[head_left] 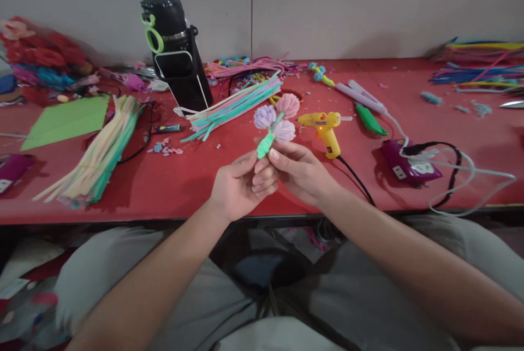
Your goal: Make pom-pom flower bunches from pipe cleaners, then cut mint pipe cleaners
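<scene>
Between my two hands, above the table's front edge, is a small pipe-cleaner flower (pixel 266 145). It has a green wrapped stem and three fluffy heads, one pink and two pale purple, pointing up and away from me. My left hand (pixel 242 186) has its fingers curled round the lower stem. From the other side, my right hand (pixel 301 170) pinches the stem with its thumb. The stem's lower end is hidden in my fingers. Just right of the flower stands a yellow hot glue gun (pixel 327 127) with an orange light on it.
On the red table (pixel 184 187) are a black bottle (pixel 180 61), pastel pipe-cleaner bundles (pixel 92 154) and a green sheet (pixel 67 122). To the right are a lilac styling iron (pixel 360 97), a purple power block (pixel 409 162) and loose cables (pixel 454 176). A wall (pixel 327 7) closes the back.
</scene>
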A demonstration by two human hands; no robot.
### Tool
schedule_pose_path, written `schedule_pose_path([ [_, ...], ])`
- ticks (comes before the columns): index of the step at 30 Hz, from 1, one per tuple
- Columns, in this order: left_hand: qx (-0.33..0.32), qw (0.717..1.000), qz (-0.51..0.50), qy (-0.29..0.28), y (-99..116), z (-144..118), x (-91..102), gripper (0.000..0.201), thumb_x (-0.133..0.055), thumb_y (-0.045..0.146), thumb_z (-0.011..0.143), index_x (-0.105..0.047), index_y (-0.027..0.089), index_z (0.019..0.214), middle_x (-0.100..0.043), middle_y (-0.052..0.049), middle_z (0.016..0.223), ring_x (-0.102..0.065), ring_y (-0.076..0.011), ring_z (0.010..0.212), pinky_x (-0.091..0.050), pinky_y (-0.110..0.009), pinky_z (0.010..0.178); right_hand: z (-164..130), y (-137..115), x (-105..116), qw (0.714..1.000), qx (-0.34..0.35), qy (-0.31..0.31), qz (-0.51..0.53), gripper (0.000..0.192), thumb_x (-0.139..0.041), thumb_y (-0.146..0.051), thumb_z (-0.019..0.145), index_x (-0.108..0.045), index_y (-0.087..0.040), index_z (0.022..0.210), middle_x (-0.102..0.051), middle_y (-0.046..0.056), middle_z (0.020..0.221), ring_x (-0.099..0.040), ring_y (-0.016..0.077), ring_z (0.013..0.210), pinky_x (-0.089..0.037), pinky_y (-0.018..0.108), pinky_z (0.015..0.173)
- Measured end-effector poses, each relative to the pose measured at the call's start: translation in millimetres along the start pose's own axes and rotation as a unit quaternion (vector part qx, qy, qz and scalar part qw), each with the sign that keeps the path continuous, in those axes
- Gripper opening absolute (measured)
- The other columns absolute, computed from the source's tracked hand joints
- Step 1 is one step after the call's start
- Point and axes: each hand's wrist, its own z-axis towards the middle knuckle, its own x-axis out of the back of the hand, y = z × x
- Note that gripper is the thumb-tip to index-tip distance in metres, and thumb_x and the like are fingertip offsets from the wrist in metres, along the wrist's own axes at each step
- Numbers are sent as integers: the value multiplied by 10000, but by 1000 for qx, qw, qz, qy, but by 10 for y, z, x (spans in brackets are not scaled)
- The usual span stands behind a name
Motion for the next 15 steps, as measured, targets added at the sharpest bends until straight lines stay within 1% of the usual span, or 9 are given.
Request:
schedule_pose_path([
  [2,15,999,-27,-7,-11,-6,-10,430,-468,356,1009,-460,168,622,-265,30,547,-288,-93,476,-338,-211,467,5,5,-1,1000,1,-12,-2,295,-843,-425,775,-710,-213,933,-746,-9,813,-734,147,753,-632,299,719],
  [4,32,998,-47,-10,-21,-13,-20,453,-460,378,1010,-418,177,607,-235,37,530,-262,-91,453,-321,-216,448,6,3,-5,1000,14,-11,-20,309,-846,-445,765,-707,-220,923,-748,-6,827,-739,155,784,-630,310,749],
  [7,47,997,-52,-9,-32,-12,-24,466,-469,393,1007,-392,185,597,-219,45,510,-242,-89,431,-307,-221,433,1,-2,-3,997,46,18,-62,296,-845,-460,762,-705,-215,849,-738,6,828,-727,158,788,-620,308,746],
  [9,44,998,-31,-17,-40,-2,-16,439,-485,379,1001,-448,177,614,-260,44,503,-261,-85,429,-312,-219,439,0,-6,10,992,76,47,-94,272,-840,-446,774,-705,-213,811,-716,2,796,-696,140,733,-602,282,700],
  [11,19,1000,18,-9,-49,16,-4,393,-507,366,993,-536,160,660,-344,32,507,-304,-82,434,-323,-217,450,3,-16,29,984,102,67,-128,260,-830,-444,789,-709,-214,806,-692,-6,757,-662,125,680,-583,271,671],
  [13,-37,995,84,26,-59,37,12,344,-552,379,976,-608,150,726,-450,11,544,-372,-84,457,-345,-218,466,8,-33,44,978,115,77,-156,276,-825,-463,787,-709,-213,810,-680,-4,739,-651,131,665,-575,284,664],
  [15,-96,982,153,58,-69,55,32,314,-619,419,944,-641,155,777,-547,-12,625,-461,-95,515,-383,-223,496,14,-57,47,974,118,84,-172,300,-830,-473,776,-699,-203,786,-676,2,720,-649,142,651,-567,301,649],
])
